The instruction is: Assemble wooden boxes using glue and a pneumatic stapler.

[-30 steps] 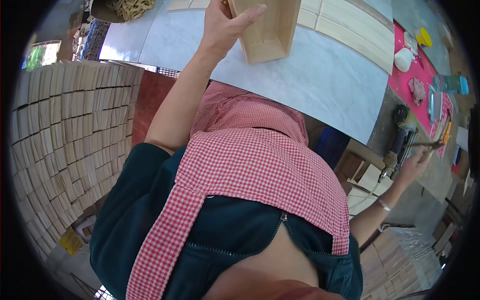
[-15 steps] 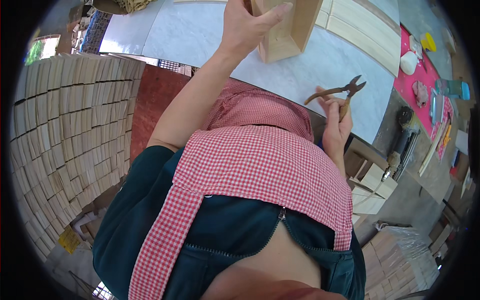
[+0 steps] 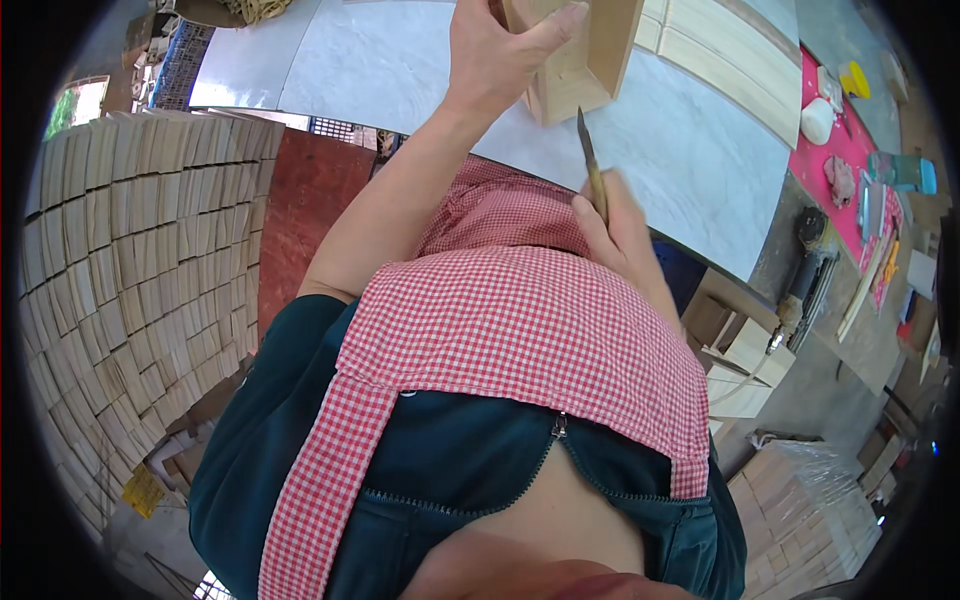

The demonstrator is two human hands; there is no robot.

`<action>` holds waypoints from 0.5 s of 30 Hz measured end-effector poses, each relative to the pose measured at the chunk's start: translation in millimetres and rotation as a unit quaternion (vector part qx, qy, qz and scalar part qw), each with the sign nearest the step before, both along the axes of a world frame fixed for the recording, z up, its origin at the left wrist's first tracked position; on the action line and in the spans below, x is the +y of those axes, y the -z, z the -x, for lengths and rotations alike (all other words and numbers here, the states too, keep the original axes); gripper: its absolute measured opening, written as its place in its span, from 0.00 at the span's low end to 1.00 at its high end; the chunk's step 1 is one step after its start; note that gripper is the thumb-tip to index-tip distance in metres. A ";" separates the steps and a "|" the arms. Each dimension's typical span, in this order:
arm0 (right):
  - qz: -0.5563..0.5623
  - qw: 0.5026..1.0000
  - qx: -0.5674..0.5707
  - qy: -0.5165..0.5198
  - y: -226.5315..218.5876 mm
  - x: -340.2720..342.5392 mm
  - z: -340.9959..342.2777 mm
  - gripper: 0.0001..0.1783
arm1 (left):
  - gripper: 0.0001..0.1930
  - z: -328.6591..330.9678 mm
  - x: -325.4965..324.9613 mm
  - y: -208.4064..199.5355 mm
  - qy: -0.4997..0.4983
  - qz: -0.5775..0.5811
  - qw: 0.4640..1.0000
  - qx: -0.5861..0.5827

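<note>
My left hand point(image 3: 495, 62) grips the side of a small open wooden box point(image 3: 572, 98) at the top of the view, its thumb over the rim. The box is tilted above the pale marbled table top, and its far end runs out of view. In my right hand point(image 3: 622, 228) are cutting pliers point(image 3: 591, 170) with worn brownish handles, seen edge-on. Their dark jaws point up close to the box's near end; whether they touch it I cannot tell. My right hand is slightly blurred.
Pale wooden panels point(image 3: 735, 60) lie on the marbled table top point(image 3: 700, 140) at the far right. Tall stacks of wood strips point(image 3: 140, 250) stand at left. A pink-covered surface point(image 3: 812, 165) at right carries a white round container point(image 3: 817, 120) and tools. Film-wrapped wood point(image 3: 800, 510) sits lower right.
My right hand has moved left with the pliers, up toward the box's near end. The pliers have turned from face-on with spread handles to edge-on. My left hand and the box have barely moved.
</note>
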State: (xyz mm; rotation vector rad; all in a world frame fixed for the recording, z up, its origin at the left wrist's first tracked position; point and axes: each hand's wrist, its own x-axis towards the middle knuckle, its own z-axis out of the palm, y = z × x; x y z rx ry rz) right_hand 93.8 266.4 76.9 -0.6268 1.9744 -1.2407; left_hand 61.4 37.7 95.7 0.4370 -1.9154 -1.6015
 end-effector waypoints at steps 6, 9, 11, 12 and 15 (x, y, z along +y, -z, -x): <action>-0.138 0.930 0.341 -0.002 11.8 -21.3 32.5 0.14 | 0.28 -9.7 4.6 0.8 -0.013 0.019 1.000 0.002; -0.164 0.892 0.421 0.001 9.4 -32.9 41.9 0.16 | 0.29 -16.9 10.6 4.4 -0.030 0.000 1.000 -0.004; -0.169 0.886 0.432 -0.002 9.6 -38.6 44.6 0.16 | 0.29 -18.0 9.5 8.5 -0.026 0.008 1.000 0.001; -0.174 0.879 0.444 -0.006 9.7 -41.4 45.2 0.16 | 0.30 -18.4 8.5 10.6 -0.024 0.015 1.000 0.006; -0.185 0.865 0.467 -0.013 7.8 -48.1 45.7 0.16 | 0.30 -18.9 7.2 14.4 -0.017 0.031 0.999 0.015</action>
